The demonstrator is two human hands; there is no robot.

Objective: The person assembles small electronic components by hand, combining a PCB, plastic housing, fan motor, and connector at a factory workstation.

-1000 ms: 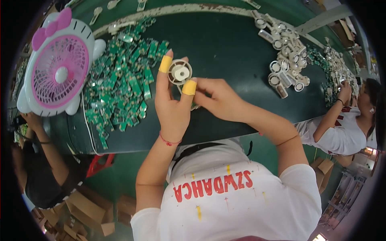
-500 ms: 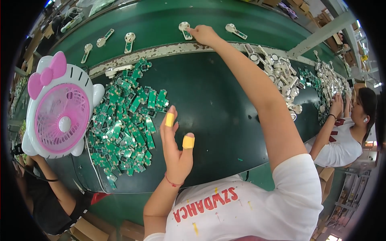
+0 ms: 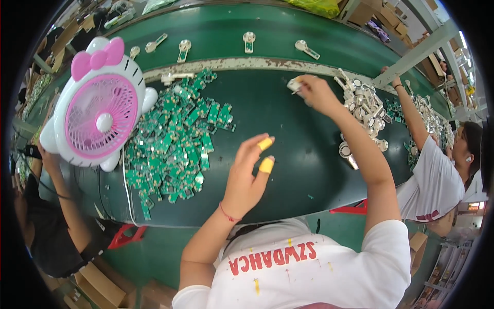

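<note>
Over the dark table, my right hand [image 3: 319, 93] grips a white plastic housing [image 3: 295, 85], partly covered by my fingers. My left hand [image 3: 247, 177] hovers nearer to me with its thumb and fingers apart and nothing in it; yellow tape wraps the thumb and a finger. To its left spreads a heap of green circuit boards [image 3: 172, 141]. Right of my right hand lies a pile of white housings [image 3: 364, 105] with round heads and handles. On the green belt beyond, a white housing with a green board in its handle [image 3: 249, 42] lies among several similar ones.
A white and pink fan [image 3: 103, 121] stands at the left by the boards, its white cable [image 3: 125, 188] running down. A worn metal rail [image 3: 231, 64] parts table from belt. A post [image 3: 411, 54] rises at the right. Co-workers [image 3: 437, 170] sit at both sides.
My right hand has come back from the belt to above the table, now with a white housing in it. My left hand has shifted right. The view has turned somewhat.
</note>
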